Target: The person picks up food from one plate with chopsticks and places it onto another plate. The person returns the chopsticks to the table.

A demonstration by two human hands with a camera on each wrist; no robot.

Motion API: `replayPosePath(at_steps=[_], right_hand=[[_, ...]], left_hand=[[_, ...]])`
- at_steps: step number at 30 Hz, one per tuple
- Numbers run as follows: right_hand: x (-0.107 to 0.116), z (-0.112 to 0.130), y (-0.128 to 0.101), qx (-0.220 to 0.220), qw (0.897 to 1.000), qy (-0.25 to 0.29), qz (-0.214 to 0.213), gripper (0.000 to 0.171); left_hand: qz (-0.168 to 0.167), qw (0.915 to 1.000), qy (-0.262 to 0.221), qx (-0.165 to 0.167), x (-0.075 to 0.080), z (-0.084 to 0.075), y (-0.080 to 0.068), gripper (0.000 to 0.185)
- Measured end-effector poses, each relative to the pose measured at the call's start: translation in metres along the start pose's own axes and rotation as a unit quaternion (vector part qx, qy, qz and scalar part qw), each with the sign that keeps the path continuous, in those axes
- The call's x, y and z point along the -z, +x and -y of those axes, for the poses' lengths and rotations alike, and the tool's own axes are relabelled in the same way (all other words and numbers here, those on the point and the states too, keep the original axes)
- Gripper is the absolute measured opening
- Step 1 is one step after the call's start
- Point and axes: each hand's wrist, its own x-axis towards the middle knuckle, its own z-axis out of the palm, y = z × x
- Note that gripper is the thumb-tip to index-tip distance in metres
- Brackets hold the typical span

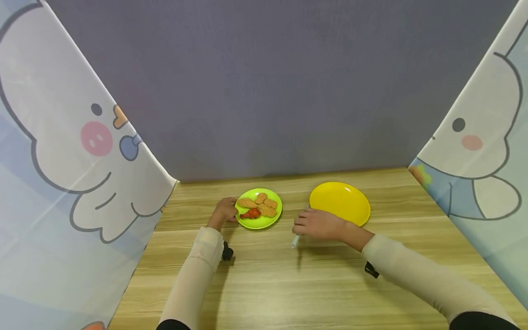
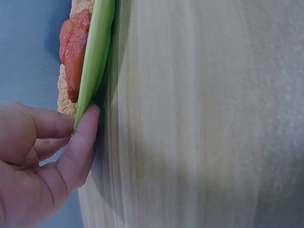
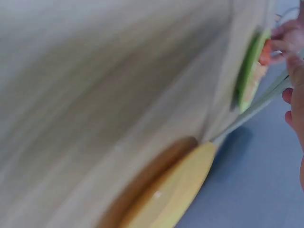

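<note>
In the head view my left hand (image 1: 226, 209) is at the left edge of a small green plate (image 1: 256, 224). Its thumb and fingers pinch the rim in the left wrist view. On that plate sit a reddish-brown drumstick (image 2: 76, 54) and several golden breaded pieces (image 1: 267, 210). My right hand (image 1: 319, 223) grips a slim, pale, long-handled utensil (image 1: 295, 241) in front of the yellow plate (image 1: 340, 200). In the right wrist view the utensil's far end overlaps the yellow plate's edge; blur hides its kind.
A wood-grain table (image 1: 264, 284) lies under both plates. Behind it rises a plain grey panel (image 1: 280, 91). Cartoon-printed panels flank the table at left (image 1: 53, 151) and right (image 1: 495, 137).
</note>
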Motion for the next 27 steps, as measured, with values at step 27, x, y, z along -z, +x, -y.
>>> replayPosePath(at_steps=[27], right_hand=[[0.042, -0.033, -0.001, -0.265, 0.855, 0.425, -0.137, 0.009]], left_hand=[[0.003, 1.0000, 0.004, 0.002, 0.000, -0.005, -0.008, 0.059]])
